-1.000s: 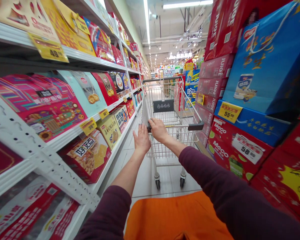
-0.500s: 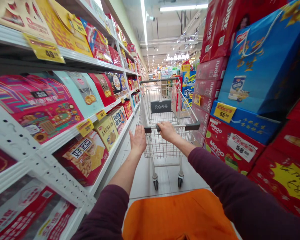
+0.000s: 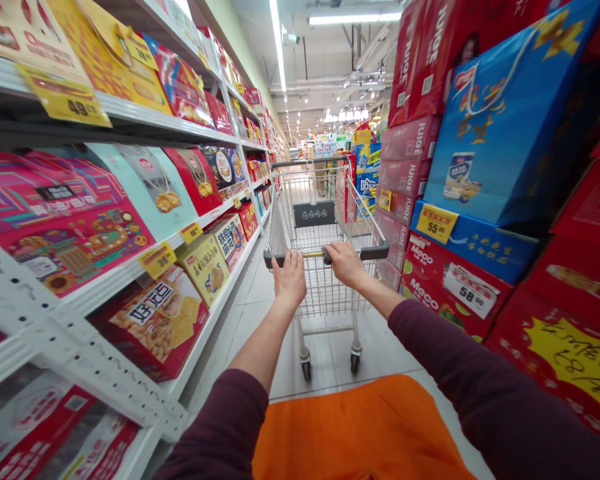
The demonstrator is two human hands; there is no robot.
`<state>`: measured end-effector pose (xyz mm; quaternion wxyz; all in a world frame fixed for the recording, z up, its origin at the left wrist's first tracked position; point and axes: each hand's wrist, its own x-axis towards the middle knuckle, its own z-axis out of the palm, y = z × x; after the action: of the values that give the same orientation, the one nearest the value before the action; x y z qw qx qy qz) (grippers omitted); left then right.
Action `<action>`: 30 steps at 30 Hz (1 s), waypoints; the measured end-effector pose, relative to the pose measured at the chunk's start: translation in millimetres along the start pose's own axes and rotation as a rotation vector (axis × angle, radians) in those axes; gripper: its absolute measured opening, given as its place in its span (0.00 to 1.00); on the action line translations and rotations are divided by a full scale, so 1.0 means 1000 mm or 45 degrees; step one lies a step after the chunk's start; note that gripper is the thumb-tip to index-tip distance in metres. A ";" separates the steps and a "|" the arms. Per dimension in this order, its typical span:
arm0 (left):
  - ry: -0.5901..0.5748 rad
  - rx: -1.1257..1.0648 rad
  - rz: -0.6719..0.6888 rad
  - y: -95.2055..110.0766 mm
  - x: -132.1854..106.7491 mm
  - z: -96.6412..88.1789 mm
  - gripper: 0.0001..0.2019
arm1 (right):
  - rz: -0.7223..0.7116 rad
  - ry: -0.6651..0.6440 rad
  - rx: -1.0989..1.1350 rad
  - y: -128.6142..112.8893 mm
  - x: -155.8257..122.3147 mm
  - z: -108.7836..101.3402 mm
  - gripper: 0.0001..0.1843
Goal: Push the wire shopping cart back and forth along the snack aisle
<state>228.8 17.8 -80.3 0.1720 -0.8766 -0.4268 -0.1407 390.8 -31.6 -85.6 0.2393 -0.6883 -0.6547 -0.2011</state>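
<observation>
A: Bright supermarket aisle point(image 3: 300, 137), white perforated steel shelving point(image 3: 75, 347) packed with snack boxes point(image 3: 150, 327) on the left, stacked red Meco cartons point(image 3: 455, 293) on the right. Grip on the cart?

B: Right hand point(image 3: 346, 264) curled around the black plastic handle bar point(image 3: 375, 251) of a silver wire shopping cart point(image 3: 325, 293). Left hand point(image 3: 290, 279) open, fingers spread, seemingly just laid on the bar, no real clench. Cart dead ahead on pale floor tiles point(image 3: 330, 353).

A: Handling?

B: Looks light and stiff, mostly thin wire, so easy steering from that bar. Tight sides though: shelf edge close on the left, cartons close on the right, open room only straight down the aisle.
</observation>
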 end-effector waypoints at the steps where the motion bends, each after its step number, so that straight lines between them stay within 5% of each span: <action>1: 0.006 0.000 -0.007 0.000 0.000 0.000 0.32 | 0.027 0.003 -0.017 0.011 -0.005 -0.003 0.22; 7: 0.036 -0.005 0.004 0.022 0.005 -0.003 0.33 | 0.113 0.070 -0.125 0.046 -0.020 -0.015 0.25; 13: -0.015 -0.070 0.056 0.049 0.009 -0.008 0.35 | 0.209 0.094 -0.160 0.031 -0.019 -0.004 0.26; 20: -0.001 -0.038 0.047 0.045 0.010 -0.008 0.33 | 0.102 0.131 -0.062 0.025 -0.013 0.006 0.22; 24: 0.025 -0.025 0.090 0.041 0.007 -0.002 0.32 | 0.114 0.155 -0.029 0.055 -0.012 -0.012 0.21; 30: 0.017 -0.046 0.034 0.046 0.005 -0.003 0.33 | 0.391 0.150 -0.084 0.103 -0.016 -0.035 0.22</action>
<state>267.8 -7.0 -83.8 0.1608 -0.8842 -0.4113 -0.1520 493.5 -68.5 -73.7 0.2826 -0.7746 -0.5198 -0.2236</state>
